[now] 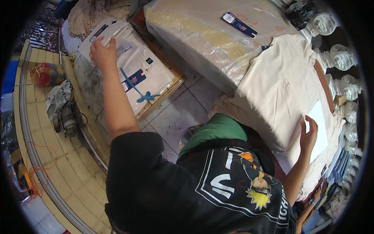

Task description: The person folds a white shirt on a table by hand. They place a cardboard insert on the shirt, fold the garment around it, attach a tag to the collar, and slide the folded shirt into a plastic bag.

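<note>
My left hand (103, 54) is over a stack of beige folded garments in clear plastic bags (150, 64), at its far left corner, thumb and fingers apart. A navy tag (134, 80) and a blue ribbon bow (147, 96) show on the stack. On the right, a beige garment (274, 74) is spread over a plastic-covered surface. A white sheet of card or paper (321, 117) lies on it. My right hand (309, 134) rests at the sheet's edge, thumb and index curved with a gap between them. Neither hand visibly grips anything.
A second navy tag (238, 24) lies on the plastic-covered surface (194, 23). White balusters (343, 56) line the right side. At left, a yellowish ledge (50, 117) carries a small motor-like device (68, 121) and a red roll (46, 74). Another person's hand (317, 194) shows at lower right.
</note>
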Demonstrator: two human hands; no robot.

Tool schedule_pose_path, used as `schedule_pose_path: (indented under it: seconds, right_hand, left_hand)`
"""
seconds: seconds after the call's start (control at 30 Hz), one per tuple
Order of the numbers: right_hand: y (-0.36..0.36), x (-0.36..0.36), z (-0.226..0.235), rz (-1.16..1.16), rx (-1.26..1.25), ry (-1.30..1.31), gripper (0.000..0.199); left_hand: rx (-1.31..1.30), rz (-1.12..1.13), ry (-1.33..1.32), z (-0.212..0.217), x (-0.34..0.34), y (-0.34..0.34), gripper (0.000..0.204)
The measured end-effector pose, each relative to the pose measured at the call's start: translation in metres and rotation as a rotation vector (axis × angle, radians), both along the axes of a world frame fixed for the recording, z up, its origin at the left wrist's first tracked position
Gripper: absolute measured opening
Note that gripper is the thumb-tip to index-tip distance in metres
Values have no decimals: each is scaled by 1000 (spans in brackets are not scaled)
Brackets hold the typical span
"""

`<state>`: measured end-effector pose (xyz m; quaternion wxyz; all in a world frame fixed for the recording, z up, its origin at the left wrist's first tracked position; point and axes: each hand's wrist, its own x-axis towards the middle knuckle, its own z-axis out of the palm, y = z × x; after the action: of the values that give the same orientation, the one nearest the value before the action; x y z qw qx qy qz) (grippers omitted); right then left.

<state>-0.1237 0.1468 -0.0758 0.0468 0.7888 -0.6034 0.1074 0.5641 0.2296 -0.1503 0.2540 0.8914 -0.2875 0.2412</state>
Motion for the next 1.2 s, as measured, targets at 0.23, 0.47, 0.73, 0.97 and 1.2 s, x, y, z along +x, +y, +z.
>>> schedule_pose_path:
  seconds: [0.23, 0.47, 0.73, 0.97, 1.2]
  right_hand:
    - [12, -19, 2, -61, -55, -53, 24]
    - [27, -38, 28, -135, -148, -106, 23]
    - [59, -94, 31, -263, 46, -59, 41]
    - [64, -130, 13, -223, 249, 101, 63]
    - [54, -130, 13, -147, 265, 76, 59]
  left_hand:
    - [343, 209, 259, -70, 37, -11, 79]
    - [356, 213, 311, -71, 15, -22, 75]
    - [-186, -778, 119, 5, -124, -102, 37]
    - [95, -1294, -20, 28, -331, -164, 42]
    - [457, -1024, 75, 1, -335, -206, 56]
